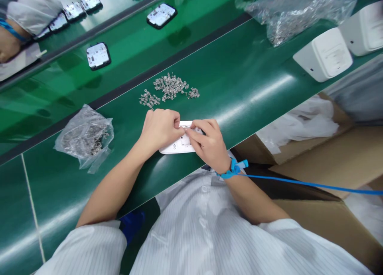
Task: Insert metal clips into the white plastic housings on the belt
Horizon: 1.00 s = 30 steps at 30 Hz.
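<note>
A white plastic housing (176, 147) lies on the green work surface in front of me, under both hands. My left hand (161, 127) rests at its left side, fingers curled and the thumb tip pressed near the housing's middle. From the right, my right hand (209, 141) has its thumb and forefinger pinched together close to the left thumb; whatever sits between the fingertips is too small to name. Beyond the hands lie loose piles of small clear and metallic parts (171, 85). A blue band with a cord circles my right wrist.
Plastic bags of small parts lie at the left (86, 137) and upper right (296, 16). White housings (329, 55) stand at the right edge. Circuit boards (98, 55) sit on the belt beyond. Another person's hand (10, 42) is upper left. Cardboard boxes (335, 155) stand lower right.
</note>
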Each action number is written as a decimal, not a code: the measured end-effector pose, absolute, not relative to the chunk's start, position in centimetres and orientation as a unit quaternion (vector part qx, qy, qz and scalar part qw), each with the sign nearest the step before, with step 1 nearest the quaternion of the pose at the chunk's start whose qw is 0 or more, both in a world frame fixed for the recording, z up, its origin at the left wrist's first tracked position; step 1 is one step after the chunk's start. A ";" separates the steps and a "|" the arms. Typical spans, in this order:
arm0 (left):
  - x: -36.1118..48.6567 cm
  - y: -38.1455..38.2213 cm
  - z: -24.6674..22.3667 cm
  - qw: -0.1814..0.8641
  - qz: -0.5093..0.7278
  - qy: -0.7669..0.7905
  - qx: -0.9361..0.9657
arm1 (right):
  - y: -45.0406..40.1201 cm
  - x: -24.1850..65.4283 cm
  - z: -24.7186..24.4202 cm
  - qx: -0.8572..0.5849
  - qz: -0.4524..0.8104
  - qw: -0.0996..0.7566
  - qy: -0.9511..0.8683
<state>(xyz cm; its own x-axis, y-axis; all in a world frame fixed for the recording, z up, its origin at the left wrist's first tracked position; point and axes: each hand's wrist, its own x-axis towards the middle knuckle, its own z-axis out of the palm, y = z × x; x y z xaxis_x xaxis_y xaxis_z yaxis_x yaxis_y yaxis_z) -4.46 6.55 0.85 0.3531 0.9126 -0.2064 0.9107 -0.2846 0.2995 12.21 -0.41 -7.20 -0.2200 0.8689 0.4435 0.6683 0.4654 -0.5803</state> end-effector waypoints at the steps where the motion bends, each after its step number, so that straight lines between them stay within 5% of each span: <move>1: -4.5 6.5 0.8 0.184 0.002 0.568 0.802 | -0.4 12.2 -7.3 -0.498 0.133 0.374 -0.771; 9: -4.3 6.2 0.4 0.153 0.004 0.564 0.811 | -0.5 12.2 -7.5 -0.501 0.131 0.421 -0.745; 15: -5.3 6.7 1.4 0.239 0.028 0.540 0.807 | 1.8 12.0 -6.4 -0.539 0.154 0.384 -0.734; 25: -6.2 5.7 3.8 0.382 0.325 0.522 0.690 | 3.0 12.2 -5.6 -0.552 0.216 0.315 -0.741; 30: -4.0 3.7 3.9 0.490 0.361 0.491 0.623 | 1.9 13.5 -3.1 -0.523 0.159 0.411 -0.730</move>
<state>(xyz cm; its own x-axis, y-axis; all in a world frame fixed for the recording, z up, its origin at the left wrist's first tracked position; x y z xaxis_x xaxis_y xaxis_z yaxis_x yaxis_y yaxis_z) -3.96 3.66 3.90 0.2578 0.9657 -0.0316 0.2581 -0.0373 0.9654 13.53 1.87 -3.07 -0.1156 0.8940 0.4330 0.6321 0.4024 -0.6622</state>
